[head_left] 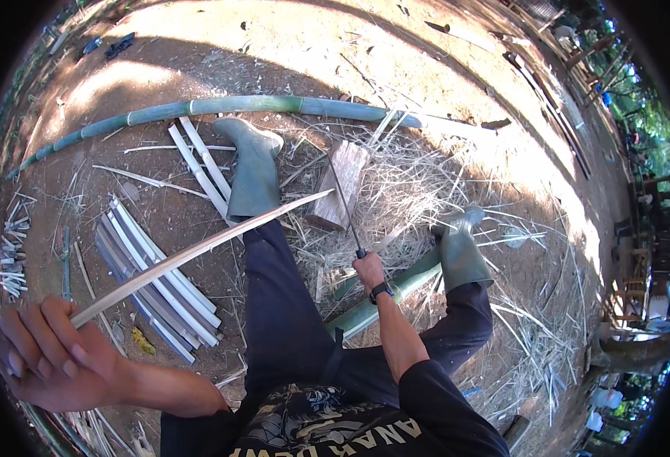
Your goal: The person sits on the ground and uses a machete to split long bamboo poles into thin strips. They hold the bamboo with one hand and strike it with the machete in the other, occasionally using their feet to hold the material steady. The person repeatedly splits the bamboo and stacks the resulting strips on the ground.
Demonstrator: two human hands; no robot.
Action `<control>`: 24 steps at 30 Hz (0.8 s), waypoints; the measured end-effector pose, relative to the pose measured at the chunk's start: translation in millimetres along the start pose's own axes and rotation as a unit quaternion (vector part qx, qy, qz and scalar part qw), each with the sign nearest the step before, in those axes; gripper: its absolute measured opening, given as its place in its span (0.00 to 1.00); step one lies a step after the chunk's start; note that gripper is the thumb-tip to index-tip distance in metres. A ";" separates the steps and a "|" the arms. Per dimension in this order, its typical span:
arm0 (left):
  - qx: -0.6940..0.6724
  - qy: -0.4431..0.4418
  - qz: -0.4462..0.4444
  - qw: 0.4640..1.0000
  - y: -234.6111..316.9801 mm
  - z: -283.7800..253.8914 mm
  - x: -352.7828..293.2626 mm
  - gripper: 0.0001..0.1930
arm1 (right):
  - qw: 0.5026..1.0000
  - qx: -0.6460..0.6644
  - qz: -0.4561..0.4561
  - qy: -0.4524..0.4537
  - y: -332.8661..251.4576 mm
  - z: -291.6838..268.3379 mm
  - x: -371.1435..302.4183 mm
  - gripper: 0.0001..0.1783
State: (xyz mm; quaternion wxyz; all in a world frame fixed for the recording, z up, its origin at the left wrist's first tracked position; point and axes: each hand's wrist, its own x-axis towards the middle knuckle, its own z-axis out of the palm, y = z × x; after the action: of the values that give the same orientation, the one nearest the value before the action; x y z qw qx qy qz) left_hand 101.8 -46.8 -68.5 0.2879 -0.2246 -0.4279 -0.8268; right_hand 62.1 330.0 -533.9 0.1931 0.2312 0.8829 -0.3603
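Observation:
My left hand (61,356), at the lower left, is closed around the near end of a long pale bamboo strip (190,251). The strip slants up and to the right, its far end over a wooden block (348,171) on the ground between my boots. My right hand (369,270) grips the dark handle of a long thin-looking knife (341,190). Its blade points away from me and crosses over the block close to the strip's far tip; whether blade and strip touch I cannot tell.
A long green bamboo pole (251,104) lies across the ground beyond my boots. Split bamboo pieces (156,274) lie side by side at the left. Pale shavings (419,186) heap around the block. Another green bamboo length (388,293) lies under my right leg. Short cut pieces (15,255) are at far left.

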 end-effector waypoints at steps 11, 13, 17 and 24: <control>-0.039 -0.087 -0.037 0.995 -1.5 -5.3 4.7 0.15 | 0.978 0.032 -0.205 0.013 -103.4 -60.5 -143.0 0.11; -0.032 -0.088 -0.042 0.995 -3.0 -5.7 9.3 0.15 | 0.977 0.044 -0.210 0.000 -107.4 -58.5 -147.9 0.11; -0.044 -0.087 -0.042 0.994 -0.9 -15.5 14.0 0.16 | 0.990 0.023 -0.137 0.007 -78.3 -34.3 -113.9 0.13; -0.049 -0.040 -0.018 0.998 -5.2 -16.0 15.6 0.15 | 0.997 -0.026 -0.068 0.006 -23.3 -23.6 -60.1 0.16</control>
State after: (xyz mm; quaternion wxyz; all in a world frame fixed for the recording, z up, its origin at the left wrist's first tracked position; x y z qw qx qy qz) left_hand 84.9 -62.2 -70.4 0.2445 -0.2640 -0.4020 -0.8420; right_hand 94.4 316.1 -475.0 0.1688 0.1675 0.9067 -0.3484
